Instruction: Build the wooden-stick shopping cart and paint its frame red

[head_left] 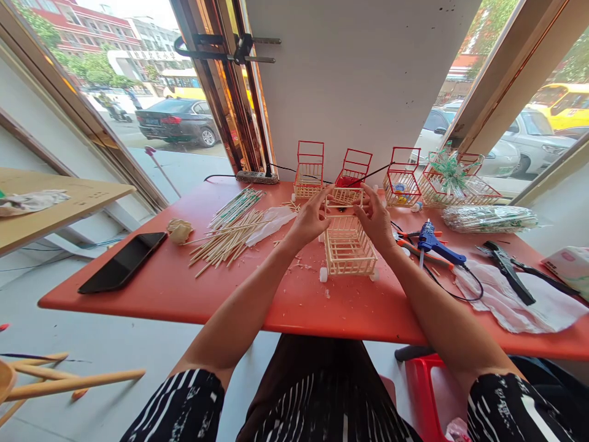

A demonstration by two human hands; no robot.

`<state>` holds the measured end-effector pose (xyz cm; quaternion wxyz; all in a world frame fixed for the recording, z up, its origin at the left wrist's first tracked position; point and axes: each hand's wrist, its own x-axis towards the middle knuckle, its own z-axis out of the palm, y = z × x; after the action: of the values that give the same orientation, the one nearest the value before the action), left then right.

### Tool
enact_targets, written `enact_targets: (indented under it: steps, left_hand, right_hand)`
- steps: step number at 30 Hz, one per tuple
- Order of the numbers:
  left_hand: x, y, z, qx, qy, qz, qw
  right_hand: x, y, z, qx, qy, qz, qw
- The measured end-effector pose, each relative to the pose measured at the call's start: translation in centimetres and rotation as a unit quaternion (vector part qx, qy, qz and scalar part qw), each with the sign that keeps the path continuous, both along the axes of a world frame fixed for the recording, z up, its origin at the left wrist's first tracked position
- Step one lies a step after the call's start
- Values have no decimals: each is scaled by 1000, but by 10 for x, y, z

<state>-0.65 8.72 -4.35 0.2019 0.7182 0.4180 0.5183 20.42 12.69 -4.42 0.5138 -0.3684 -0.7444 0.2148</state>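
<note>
In the head view, a red table (pixel 285 310) with rounded corners stands against a pale wall panel (pixel 354 73), and scraps litter its middle. The stick cart (pixel 350 255) sits there on white wheels, near the front edge; the left hand (pixel 314 216) and the right hand (pixel 376 220) pinch opposite sides of its raised frame between thumb and fingers. To the left lie a dark phone (pixel 123 263), a crumpled lump (pixel 179 231) and loose sticks (pixel 230 242), partly over a clear plastic sheet (pixel 273 222). Red-handled carts line the back, near a power strip (pixel 257 178). On the right are a blue glue gun (pixel 437 244) and black-handled pliers (pixel 510 273) on a white cloth (pixel 547 307). Windows on both sides show parked cars, including a dark sedan (pixel 179 120). A tan side table (pixel 59 193) stands at left, a red stool (pixel 421 393) below right, on pale flooring.
</note>
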Motion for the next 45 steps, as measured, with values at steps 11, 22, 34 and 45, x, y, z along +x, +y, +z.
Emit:
enact_targets:
  steps: [11, 22, 34, 45]
  left_hand:
    - [0, 1, -2, 11, -2, 1, 1000]
    - [0, 3, -4, 16, -6, 2, 1000]
    - [1, 2, -3, 7, -8, 15, 1000]
    - [-8, 8, -2, -42, -61, 41, 996]
  right_hand:
    - [2, 4, -3, 9, -9, -2, 1000]
    - [3, 4, -3, 7, -23, -3, 1000]
    - [0, -2, 2, -8, -18, -26, 999]
    - [4, -4, 3, -3, -6, -45, 999]
